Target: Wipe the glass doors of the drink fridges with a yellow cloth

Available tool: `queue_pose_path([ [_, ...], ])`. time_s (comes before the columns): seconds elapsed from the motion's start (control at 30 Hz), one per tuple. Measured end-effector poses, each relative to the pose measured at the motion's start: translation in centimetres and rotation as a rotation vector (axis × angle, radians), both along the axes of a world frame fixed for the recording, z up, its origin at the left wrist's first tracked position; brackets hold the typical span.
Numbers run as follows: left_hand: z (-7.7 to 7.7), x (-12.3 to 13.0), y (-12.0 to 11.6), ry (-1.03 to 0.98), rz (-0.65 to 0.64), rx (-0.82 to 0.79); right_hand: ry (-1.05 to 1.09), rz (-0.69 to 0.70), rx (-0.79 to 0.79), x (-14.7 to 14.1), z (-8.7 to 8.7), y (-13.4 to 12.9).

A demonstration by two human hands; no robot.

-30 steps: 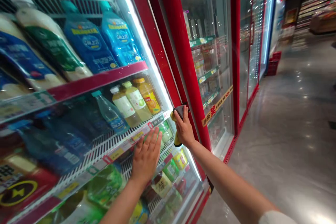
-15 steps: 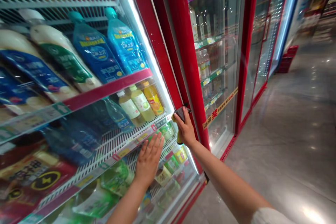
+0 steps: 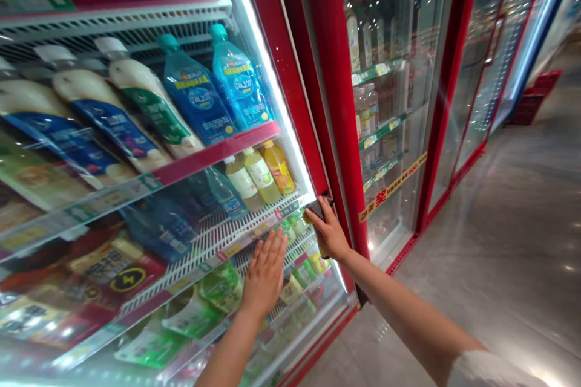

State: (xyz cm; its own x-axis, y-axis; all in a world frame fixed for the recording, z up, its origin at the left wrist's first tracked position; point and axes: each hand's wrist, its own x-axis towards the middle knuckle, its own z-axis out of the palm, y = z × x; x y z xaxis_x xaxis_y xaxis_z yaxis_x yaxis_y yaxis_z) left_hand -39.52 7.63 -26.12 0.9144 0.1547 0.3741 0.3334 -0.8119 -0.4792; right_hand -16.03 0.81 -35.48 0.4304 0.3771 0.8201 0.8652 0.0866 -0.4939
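Note:
My left hand (image 3: 265, 273) is held flat with its fingers stretched out, against the glass front (image 3: 290, 308) of a drinks cooler; it holds nothing. My right hand (image 3: 334, 234) presses a dark grey and yellow cloth (image 3: 314, 211) to the right edge of that glass, beside the red frame (image 3: 303, 133). Part of the cloth hangs below the palm, and fingers cover some of it. Behind the glass, near both hands, stand small bottles, among them an orange drink bottle (image 3: 278, 166), above a shelf edge with price labels (image 3: 254, 233).
Large blue bottles (image 3: 240, 81) and white bottles (image 3: 152, 106) fill the upper shelf. Green packs (image 3: 193, 314) lie lower down. A second red-framed cooler (image 3: 385, 133) stands to the right, along a shiny grey floor (image 3: 494, 254). Red crates (image 3: 533, 100) sit farther off.
The view has swung left, so the cooler appears farther right. My right hand with the cloth sits slightly lower on the glass. My left hand is slightly farther left against the shelves, still flat.

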Motion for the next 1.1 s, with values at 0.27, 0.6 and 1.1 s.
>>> queue_pose_path([
  [0.27,0.3,-1.9,-0.8,-0.012,0.052,-0.044,0.113,-0.136,0.114,-0.9,4.6,1.9],
  [0.6,-0.1,-3.6,-1.2,-0.037,0.103,-0.091,0.01,-0.101,-0.011,-0.7,2.7,0.0],
  [1.1,0.1,-8.8,-1.6,-0.105,0.3,-0.115,-0.112,0.043,-0.112,-3.6,2.1,-0.9],
])
